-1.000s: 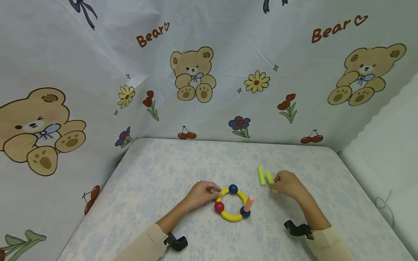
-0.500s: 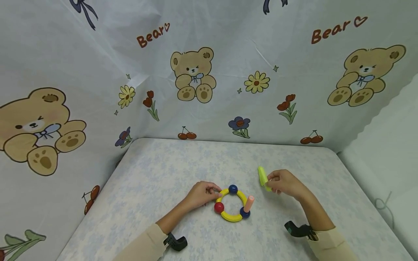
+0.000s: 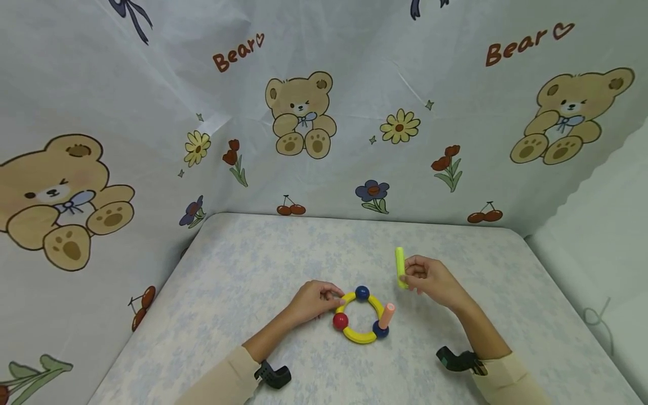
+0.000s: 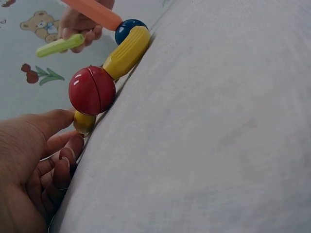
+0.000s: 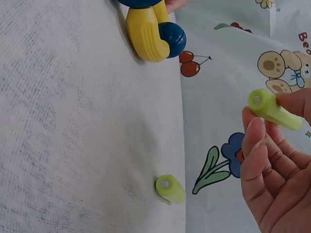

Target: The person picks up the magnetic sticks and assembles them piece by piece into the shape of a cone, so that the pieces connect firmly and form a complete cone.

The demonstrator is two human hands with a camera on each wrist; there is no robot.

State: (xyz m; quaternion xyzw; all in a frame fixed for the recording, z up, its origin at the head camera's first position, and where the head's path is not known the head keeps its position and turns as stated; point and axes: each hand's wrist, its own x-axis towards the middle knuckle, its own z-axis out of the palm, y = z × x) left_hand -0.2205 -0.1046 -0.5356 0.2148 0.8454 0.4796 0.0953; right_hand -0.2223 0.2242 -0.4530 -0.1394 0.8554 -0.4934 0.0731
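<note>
Bearing an orange stick [image 3: 387, 316], the closed ring [image 3: 360, 337] is pinched by left fingers [image 4: 57, 120], a green stick [image 3: 400, 261] by right fingers [image 5: 254, 162]; a second stick [image 5: 170, 188] is unattached.

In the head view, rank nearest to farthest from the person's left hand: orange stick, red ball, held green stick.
From the left hand:
1. Red ball, at the ring's left side.
2. Orange stick, on the ring's right side.
3. Green stick, in the right hand, beyond the ring to the right.
</note>
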